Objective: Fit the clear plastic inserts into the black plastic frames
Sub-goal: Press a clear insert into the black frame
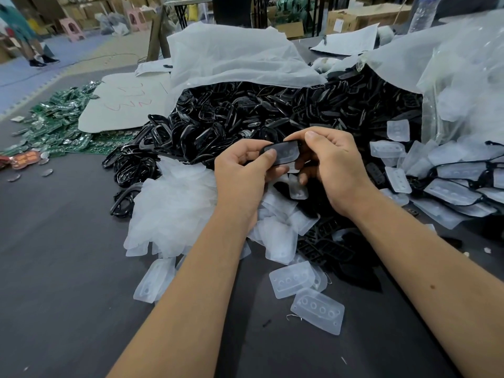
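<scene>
Head view: a dark grey table (54,268) carries everything. Across its far side lies a large white plastic bag (231,55), torn open, and a great heap of black frames (272,113) spills from it toward the middle of the table. Along the right edge a clear bag (463,77) slumps over a spread of finished pieces (458,184), black rims with clear centres, mixed with loose clear parts. At the far left edge sits a pile of green circuit boards (60,118), partly under a white sheet (125,105) with red scribbles. In the middle, just under the hands, lies a mound of clear inserts (169,208); two more loose ones (317,311) rest near the table's near edge, touching each other.

Above the mound, both hands hold one black frame (281,154) with a clear insert (283,155) lying in its opening. The left hand (242,170) grips the frame's left end, thumb pressed onto the insert. The right hand (330,162) pinches the frame's right end, thumb on top, fingers curled beneath.
</scene>
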Demonstrator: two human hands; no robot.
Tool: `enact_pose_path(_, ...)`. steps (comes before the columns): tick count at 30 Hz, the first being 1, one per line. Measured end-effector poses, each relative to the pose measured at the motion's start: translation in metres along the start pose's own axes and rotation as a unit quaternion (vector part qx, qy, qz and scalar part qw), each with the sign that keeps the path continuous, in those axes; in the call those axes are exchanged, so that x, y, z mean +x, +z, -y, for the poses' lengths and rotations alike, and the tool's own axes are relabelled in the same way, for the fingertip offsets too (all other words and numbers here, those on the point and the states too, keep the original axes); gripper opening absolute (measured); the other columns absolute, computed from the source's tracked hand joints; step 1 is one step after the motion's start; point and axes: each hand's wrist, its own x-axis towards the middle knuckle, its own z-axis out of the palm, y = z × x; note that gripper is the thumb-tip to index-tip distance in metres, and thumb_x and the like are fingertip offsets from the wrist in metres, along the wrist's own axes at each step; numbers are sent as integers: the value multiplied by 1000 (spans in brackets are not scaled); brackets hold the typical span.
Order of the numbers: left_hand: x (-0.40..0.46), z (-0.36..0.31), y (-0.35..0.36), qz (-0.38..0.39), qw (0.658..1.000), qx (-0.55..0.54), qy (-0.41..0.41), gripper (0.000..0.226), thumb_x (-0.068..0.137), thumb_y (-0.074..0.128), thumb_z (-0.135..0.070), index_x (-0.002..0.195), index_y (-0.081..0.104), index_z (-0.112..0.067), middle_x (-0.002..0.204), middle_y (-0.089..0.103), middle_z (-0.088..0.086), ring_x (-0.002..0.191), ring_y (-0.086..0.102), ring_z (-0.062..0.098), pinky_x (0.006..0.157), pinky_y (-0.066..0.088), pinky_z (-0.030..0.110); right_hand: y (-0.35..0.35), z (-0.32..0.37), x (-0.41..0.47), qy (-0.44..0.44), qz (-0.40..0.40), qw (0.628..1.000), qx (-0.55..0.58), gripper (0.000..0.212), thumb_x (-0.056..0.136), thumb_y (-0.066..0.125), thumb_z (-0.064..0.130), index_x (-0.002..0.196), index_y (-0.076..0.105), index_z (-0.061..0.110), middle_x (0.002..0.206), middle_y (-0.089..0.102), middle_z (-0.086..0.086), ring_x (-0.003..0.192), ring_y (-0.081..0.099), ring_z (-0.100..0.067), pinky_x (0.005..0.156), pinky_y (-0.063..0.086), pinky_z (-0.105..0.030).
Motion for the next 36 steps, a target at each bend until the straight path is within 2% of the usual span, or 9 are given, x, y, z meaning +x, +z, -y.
enact_pose_path(2,-1,0,0,5,1000,-9,4,18,95,66,10,88,74,-5,76,72,11,65,73,20,62,59,23,-1,-2,0,-5,6,1000,-22,28,107,50,12,95,74,3,74,64,-23,58,54,-30,47,45,-31)
enact_pose_path(6,0,2,0,2,1000,-13,17,16,93,68,11,94,74,-5,79,74,10,67,74,18,64,59,22,-2,-5,-1,-31,13,998,-61,12,100,63,8,95,74,4,62,62,-5,43,51,-15,42,44,-26)
enact_pose_path(9,-1,4,0,7,999,20,48,17,91,72,9,102,75,-4,84,73,2,69,76,22,66,60,23,-3,-6,-1,-33,5,998,-59,9,99,66,6,98,74,9,65,66,1,47,53,-12,43,45,-25)
enact_pose_path(15,1,6,0,18,992,105,71,21,91,73,6,109,74,-6,80,73,-15,69,78,24,68,62,26,-3,-5,-1,-30,3,997,-74,12,99,67,4,99,74,13,77,73,-9,53,57,-19,44,47,-23)
enact_pose_path(19,1,6,0,5,988,132,79,9,92,75,-2,100,74,-5,82,76,-3,70,78,20,69,65,37,-4,-4,-2,-43,19,995,-89,14,99,67,3,97,75,15,73,72,-6,47,56,-15,44,47,-24)
enact_pose_path(21,1,6,0,-2,988,131,83,1,93,74,-4,94,74,-5,80,76,0,72,78,19,65,64,35,-3,-4,-3,-50,28,993,-100,14,98,67,3,97,75,14,70,70,-7,44,55,-15,43,47,-26)
enact_pose_path(24,3,7,-1,-5,993,99,60,7,94,73,-1,89,74,-6,80,76,5,71,77,24,60,59,26,-3,-4,-2,-65,26,991,-117,12,98,68,5,95,75,14,69,70,-8,42,55,-13,41,46,-25)
enact_pose_path(30,2,5,-1,21,997,48,53,6,93,71,7,94,74,2,79,74,5,76,75,21,65,61,27,-1,-2,-3,-59,17,988,-140,9,97,70,14,92,78,15,64,69,7,49,60,-4,47,46,-18)
enact_pose_path(36,0,3,-1,25,999,32,27,11,94,68,10,94,74,1,87,72,13,83,75,26,71,64,33,0,4,-5,-17,26,995,-96,14,99,65,5,92,76,9,64,66,-1,43,55,-8,39,46,-25)
